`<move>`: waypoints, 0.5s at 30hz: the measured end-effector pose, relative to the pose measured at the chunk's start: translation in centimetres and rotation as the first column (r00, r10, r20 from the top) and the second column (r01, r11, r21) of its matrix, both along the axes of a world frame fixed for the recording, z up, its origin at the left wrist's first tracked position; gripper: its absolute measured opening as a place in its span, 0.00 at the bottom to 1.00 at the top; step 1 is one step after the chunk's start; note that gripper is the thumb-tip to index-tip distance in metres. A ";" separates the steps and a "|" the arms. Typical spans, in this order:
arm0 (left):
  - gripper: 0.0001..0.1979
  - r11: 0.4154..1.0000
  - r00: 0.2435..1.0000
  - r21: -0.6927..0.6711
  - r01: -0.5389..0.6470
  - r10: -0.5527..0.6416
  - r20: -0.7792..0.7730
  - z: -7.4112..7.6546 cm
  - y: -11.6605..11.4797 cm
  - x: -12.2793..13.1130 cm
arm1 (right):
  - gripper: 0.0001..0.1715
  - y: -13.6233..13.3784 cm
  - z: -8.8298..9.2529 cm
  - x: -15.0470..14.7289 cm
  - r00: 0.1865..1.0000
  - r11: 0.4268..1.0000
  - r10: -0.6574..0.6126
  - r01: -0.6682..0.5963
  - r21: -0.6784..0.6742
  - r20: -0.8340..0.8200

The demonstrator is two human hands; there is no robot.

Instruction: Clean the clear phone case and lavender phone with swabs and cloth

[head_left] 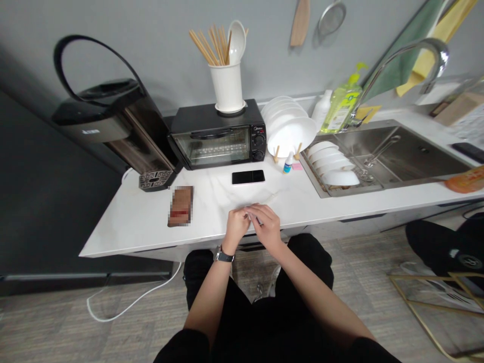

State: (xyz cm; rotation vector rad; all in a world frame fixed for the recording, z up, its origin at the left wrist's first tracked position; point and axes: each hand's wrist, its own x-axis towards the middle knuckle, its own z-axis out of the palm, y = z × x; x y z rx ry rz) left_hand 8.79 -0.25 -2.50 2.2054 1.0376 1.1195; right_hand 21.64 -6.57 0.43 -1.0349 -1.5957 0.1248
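My left hand, with a dark-strapped watch on its wrist, is closed at the front edge of the white counter. Its fingers meet those of my right hand, which are bent and pressed together. A small pale bit shows where the fingertips meet, too small to name. Beyond the hands a black phone lies flat. To its right stands a small white bottle with a blue label, beside a pink slip. A brown, partly blurred flat item lies left of my hands.
A toaster oven bears a white holder of chopsticks. Left stands a tall dark machine. Plates stand in a rack; bowls sit in the sink near a soap bottle. Another person's dark-clothed leg is at right.
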 end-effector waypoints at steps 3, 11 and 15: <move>0.14 1.000 0.999 0.005 -0.031 0.031 -0.013 -0.1 0.0 0.0 | 0.18 0.2 0.2 0.9 1.000 1.000 0.016 -0.016 -0.002 0.026; 0.13 0.998 0.993 -0.041 0.057 -0.053 0.104 0.4 -0.4 0.2 | 0.13 2.4 0.3 5.7 0.983 0.982 -0.186 0.186 -0.016 0.004; 0.12 0.998 0.994 -0.041 0.043 -0.039 0.099 0.1 -0.4 0.2 | 0.13 3.6 0.2 8.2 0.960 0.958 -0.281 0.280 -0.057 -0.010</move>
